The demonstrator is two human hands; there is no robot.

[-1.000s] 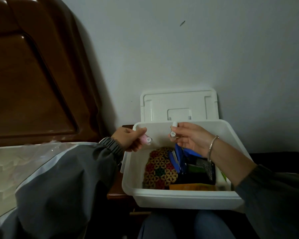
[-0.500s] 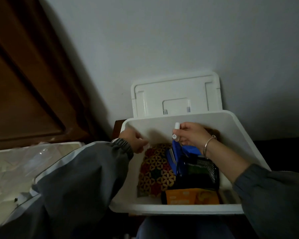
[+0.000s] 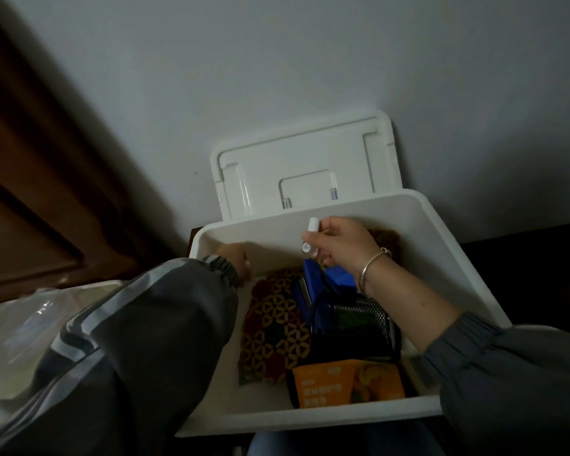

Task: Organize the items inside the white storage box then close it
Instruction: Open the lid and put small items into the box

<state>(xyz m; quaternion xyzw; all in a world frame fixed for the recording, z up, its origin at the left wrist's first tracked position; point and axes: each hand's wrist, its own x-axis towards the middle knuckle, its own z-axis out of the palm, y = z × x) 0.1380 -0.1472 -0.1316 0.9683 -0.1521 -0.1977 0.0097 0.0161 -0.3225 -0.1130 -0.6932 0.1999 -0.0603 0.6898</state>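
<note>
Hands have moved a bit. A second ago my left hand held a small pink thing up over the box. Now that hand is down inside, at the far left corner of the box, and the pink thing is out of sight. My fingers are hidden from me, so I cannot tell if they grip it or have let it go. I think I am setting it down there, so one more thing is nearly put away.

My right hand has stayed up by the far edge. It pinches a little bottle with a white cap, held upright over the blue pouch. That one needs a spot next.

Down in the box lie a cloth with a flower pattern in the middle, a black mesh cup right of the pouch, and an orange pack at the near edge. The lid stands up behind the far edge, so the box is open and not ready to close.

The room is dim. A plain grey wall is behind the box, a brown headboard is to the left, and a bed in clear plastic lies beside the left edge.
</note>
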